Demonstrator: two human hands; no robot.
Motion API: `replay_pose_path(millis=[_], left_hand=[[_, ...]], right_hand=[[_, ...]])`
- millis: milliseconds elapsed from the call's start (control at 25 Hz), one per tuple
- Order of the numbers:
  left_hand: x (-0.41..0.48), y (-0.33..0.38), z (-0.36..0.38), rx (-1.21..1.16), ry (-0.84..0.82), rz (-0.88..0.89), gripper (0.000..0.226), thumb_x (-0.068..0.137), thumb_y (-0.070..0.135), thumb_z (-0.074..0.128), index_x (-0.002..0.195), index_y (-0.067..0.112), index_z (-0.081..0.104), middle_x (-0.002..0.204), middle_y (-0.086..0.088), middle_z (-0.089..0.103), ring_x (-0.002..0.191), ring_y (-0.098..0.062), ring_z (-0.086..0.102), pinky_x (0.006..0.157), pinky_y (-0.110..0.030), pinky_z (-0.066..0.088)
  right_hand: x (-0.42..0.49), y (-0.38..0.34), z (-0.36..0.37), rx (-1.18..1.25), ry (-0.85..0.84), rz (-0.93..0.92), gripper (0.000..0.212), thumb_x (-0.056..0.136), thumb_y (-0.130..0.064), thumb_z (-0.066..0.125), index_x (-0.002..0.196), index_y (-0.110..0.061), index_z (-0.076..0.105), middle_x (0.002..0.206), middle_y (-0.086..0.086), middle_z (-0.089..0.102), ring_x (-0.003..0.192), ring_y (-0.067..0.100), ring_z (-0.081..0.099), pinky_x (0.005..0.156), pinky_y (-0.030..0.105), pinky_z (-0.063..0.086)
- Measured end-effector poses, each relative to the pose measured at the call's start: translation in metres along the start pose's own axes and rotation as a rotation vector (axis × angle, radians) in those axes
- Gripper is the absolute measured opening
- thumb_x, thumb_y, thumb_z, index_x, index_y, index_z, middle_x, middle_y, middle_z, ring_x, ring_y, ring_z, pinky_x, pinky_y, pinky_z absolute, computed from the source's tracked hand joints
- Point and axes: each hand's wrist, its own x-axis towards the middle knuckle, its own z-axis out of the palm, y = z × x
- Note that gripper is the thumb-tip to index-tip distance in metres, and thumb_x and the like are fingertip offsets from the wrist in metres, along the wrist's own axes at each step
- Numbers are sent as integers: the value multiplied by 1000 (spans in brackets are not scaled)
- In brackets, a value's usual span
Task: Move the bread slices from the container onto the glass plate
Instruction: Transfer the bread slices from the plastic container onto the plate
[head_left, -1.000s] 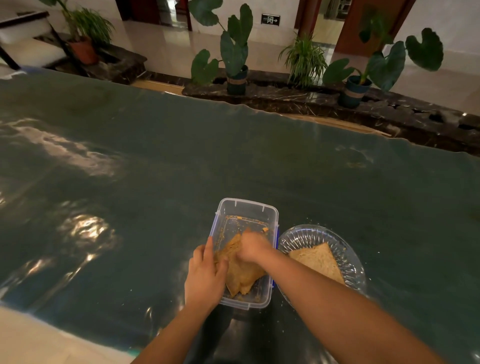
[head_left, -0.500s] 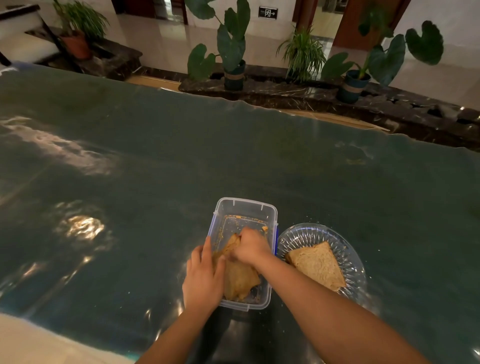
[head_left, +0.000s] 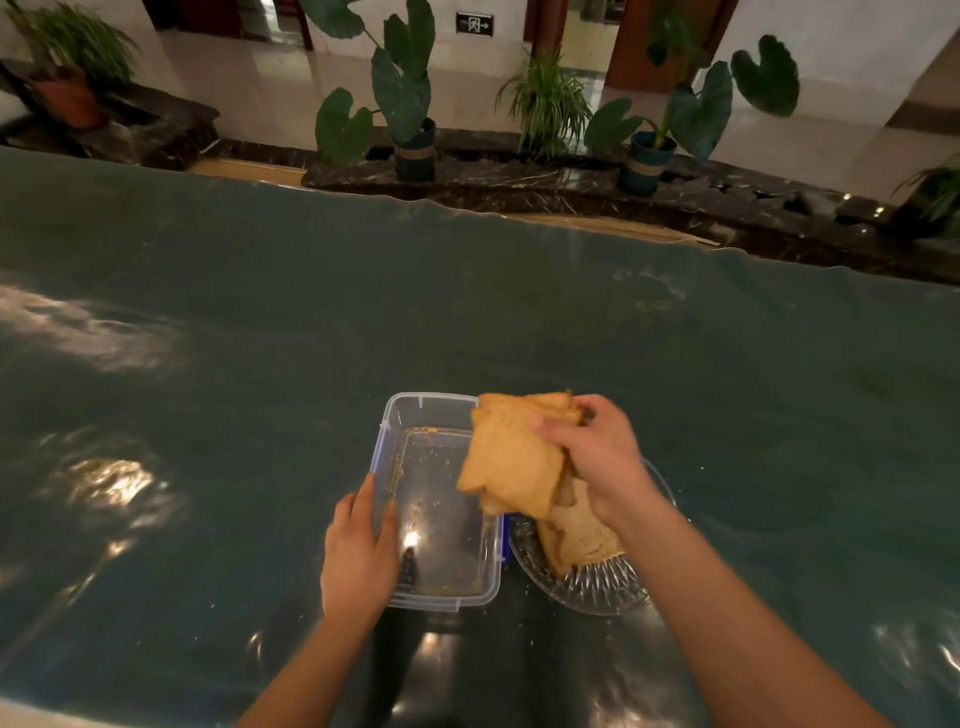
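My right hand grips a small stack of tan bread slices in the air, over the right rim of the clear plastic container and the left part of the glass plate. One bread slice on the plate lies partly under my hand. The container holds only crumbs. My left hand rests on the container's near left rim, thumb over the edge.
The dark green glossy table cover spreads all around. Its far edge meets a dark stone ledge with potted plants. The near table edge runs just below my forearms.
My right hand has lifted the bread slices out of the container and carried them right, toward the plate. The left hand has stayed on the container's rim.
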Motion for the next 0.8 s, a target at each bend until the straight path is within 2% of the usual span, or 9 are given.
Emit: replay_pose_path(millis=[80, 200, 360, 440, 560, 600, 720, 800], left_hand=[[1, 0, -2, -4, 7, 27, 52, 98, 20, 38, 148, 33, 39, 130, -3, 53, 109, -17, 52, 91, -40, 45], [4, 0, -6, 11, 35, 22, 52, 98, 14, 34, 143, 35, 47, 127, -1, 59, 98, -8, 48, 82, -33, 41], [7, 3, -11, 98, 49, 62, 51, 95, 12, 35, 137, 35, 53, 122, 0, 65, 88, -12, 54, 76, -32, 43], [10, 4, -14, 132, 61, 51, 49, 96, 14, 34, 135, 36, 54, 123, 1, 65, 88, -18, 59, 76, -33, 44], [22, 3, -21, 179, 86, 36, 48, 95, 15, 35, 132, 37, 57, 123, 0, 66, 86, -22, 60, 75, -33, 44], [27, 2, -24, 202, 90, 31, 50, 93, 13, 35, 131, 38, 58, 122, 0, 67, 84, -23, 61, 73, -33, 44], [46, 2, -34, 265, 102, 29, 56, 89, 8, 35, 126, 41, 61, 118, -1, 69, 88, -30, 66, 69, -33, 45], [59, 2, -39, 291, 107, 40, 56, 87, 9, 35, 124, 42, 62, 117, -2, 69, 89, -33, 67, 70, -35, 47]], right_hand=[[6, 3, -34, 83, 52, 10, 40, 76, -11, 82, 110, -14, 61, 109, 8, 69, 97, 25, 70, 81, 45, 60], [18, 28, -69, 125, 76, 117, 50, 78, -8, 80, 122, -8, 55, 117, 13, 66, 102, 31, 67, 87, 52, 58], [28, 72, -85, 68, 80, 266, 43, 82, -3, 75, 119, -6, 54, 119, 16, 64, 106, 37, 63, 90, 59, 54], [32, 88, -85, -101, 176, 207, 38, 82, -5, 75, 115, -10, 58, 108, 8, 66, 101, 34, 64, 88, 54, 56], [38, 97, -84, -370, 271, 76, 35, 82, -12, 76, 116, -11, 65, 84, -7, 65, 76, 19, 63, 78, 48, 59], [40, 99, -84, -432, 265, 58, 38, 83, -15, 75, 119, -13, 65, 85, -7, 66, 72, 17, 63, 75, 45, 59], [44, 102, -84, -527, 236, 75, 52, 84, -21, 73, 133, -16, 55, 107, -2, 64, 73, 14, 59, 69, 36, 55], [46, 104, -86, -515, 237, 89, 56, 84, -23, 72, 136, -18, 51, 107, -3, 60, 64, 5, 53, 59, 31, 50]])
